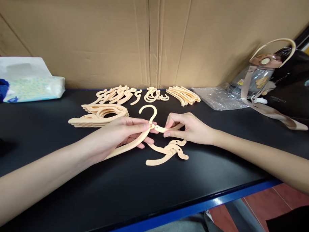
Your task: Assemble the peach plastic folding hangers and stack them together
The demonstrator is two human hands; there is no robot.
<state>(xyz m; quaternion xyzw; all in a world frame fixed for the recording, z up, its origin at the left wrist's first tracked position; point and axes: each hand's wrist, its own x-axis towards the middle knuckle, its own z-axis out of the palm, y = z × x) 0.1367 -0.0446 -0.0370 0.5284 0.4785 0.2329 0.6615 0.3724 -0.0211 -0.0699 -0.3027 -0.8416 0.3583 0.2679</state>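
Note:
My left hand (128,130) grips a long curved cream arm piece (129,147) together with an upright cream hook (152,112), thumb on top near the joint. In my right hand (181,125) a second curved cream piece (160,129) is pinched, its holed end at or close to the hook's base; whether they are joined I cannot tell. Just below the hands, loose curved pieces (165,157) with holes lie crossed on the black table (131,196). Behind my left hand rests a stack of flat cream hanger parts (98,119).
Along the back lie piles of curved pieces (117,94), hooks (152,95) and slim arms (184,95). A clear plastic bag (218,98) and a strapped bottle (257,79) stand right, beside a black bag (292,90). A tissue pack (35,88) lies left. Cardboard (96,36) backs the table.

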